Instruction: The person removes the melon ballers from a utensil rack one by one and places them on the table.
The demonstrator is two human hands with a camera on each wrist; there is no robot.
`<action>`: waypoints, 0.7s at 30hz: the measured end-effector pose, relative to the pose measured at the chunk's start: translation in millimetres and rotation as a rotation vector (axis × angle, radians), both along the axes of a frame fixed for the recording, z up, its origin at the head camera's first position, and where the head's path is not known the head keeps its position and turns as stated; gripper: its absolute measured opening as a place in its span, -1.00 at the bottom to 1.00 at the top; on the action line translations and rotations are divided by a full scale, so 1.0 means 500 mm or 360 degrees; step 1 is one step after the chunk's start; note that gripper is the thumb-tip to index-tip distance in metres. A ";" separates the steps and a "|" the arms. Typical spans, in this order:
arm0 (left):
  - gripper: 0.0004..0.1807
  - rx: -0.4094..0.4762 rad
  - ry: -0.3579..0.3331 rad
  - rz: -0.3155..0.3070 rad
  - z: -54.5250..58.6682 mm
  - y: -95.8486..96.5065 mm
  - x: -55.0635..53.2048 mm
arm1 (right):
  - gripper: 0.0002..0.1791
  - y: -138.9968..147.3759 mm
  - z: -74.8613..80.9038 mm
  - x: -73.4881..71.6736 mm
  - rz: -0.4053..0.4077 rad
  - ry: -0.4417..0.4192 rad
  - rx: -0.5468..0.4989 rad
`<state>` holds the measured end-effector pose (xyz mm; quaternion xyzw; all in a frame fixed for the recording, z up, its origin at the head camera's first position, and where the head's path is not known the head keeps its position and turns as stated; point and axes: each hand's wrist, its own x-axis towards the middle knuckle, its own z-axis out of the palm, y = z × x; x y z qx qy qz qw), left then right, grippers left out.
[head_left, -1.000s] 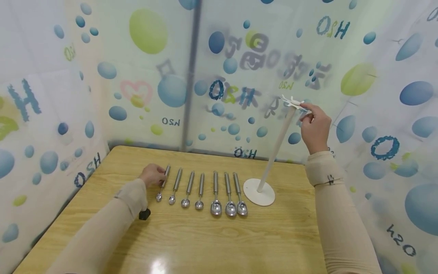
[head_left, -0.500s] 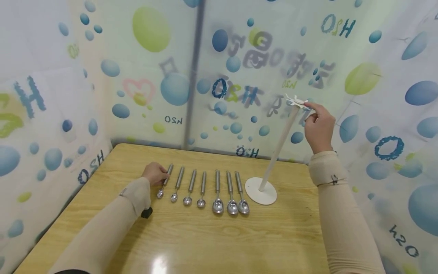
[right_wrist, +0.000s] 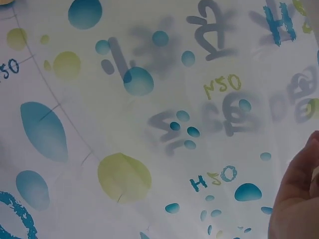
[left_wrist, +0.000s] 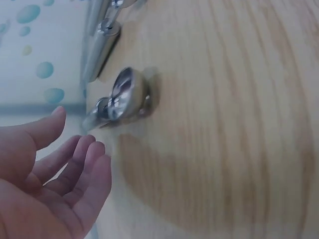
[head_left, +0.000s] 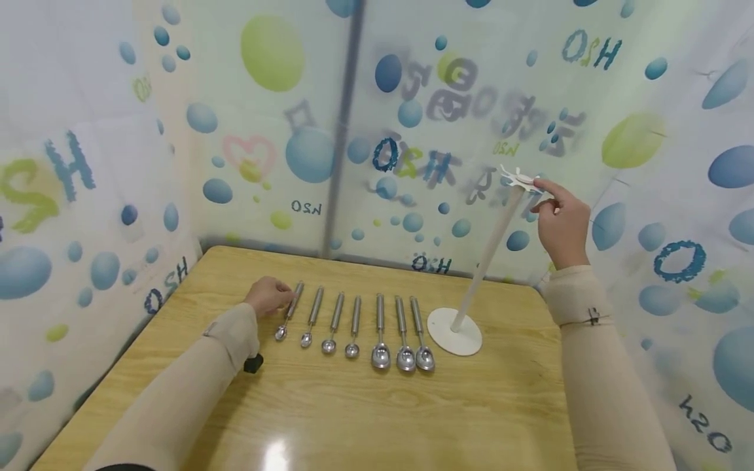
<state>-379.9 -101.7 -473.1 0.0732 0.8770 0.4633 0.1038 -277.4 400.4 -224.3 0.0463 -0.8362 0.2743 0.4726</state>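
Note:
In the head view, several metal scoops lie in a row, handles toward the back wall. My left hand (head_left: 269,296) is at the handle of the leftmost small scoop (head_left: 281,333), fingertips right beside it. The left wrist view shows this hand with thumb and fingers spread apart, close to a shiny scoop bowl (left_wrist: 125,94). At the right stands a white rack (head_left: 488,252) with a round base and a ring of hooks (head_left: 521,181) on top. My right hand (head_left: 564,226) touches a hook with its extended index finger, the thumb lower and apart.
The scoops stand on a wooden table (head_left: 353,412), with larger scoops (head_left: 405,358) closest to the round base (head_left: 455,343). A patterned curtain (head_left: 294,190) with blue and green spots hangs behind and at both sides. A small black piece (head_left: 254,363) shows by the left cuff.
The whole head view has drifted slightly to the right in frame. My left fingers have shifted a little at the leftmost scoop's handle. The right index finger stays at the rack's top.

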 end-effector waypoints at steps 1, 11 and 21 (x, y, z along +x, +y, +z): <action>-0.55 0.0005 0.0018 -0.0008 0.003 -0.004 0.002 | -0.42 0.001 0.002 0.004 0.0017 -0.0023 -0.0029; -0.51 -0.0131 0.0419 -0.0011 0.054 -0.034 0.037 | -0.46 -0.020 0.006 0.034 0.0040 0.0149 -0.0158; -0.46 -0.0321 0.0853 -0.0145 0.112 0.008 0.069 | -0.63 -0.048 -0.116 0.060 -0.0064 0.0694 0.0414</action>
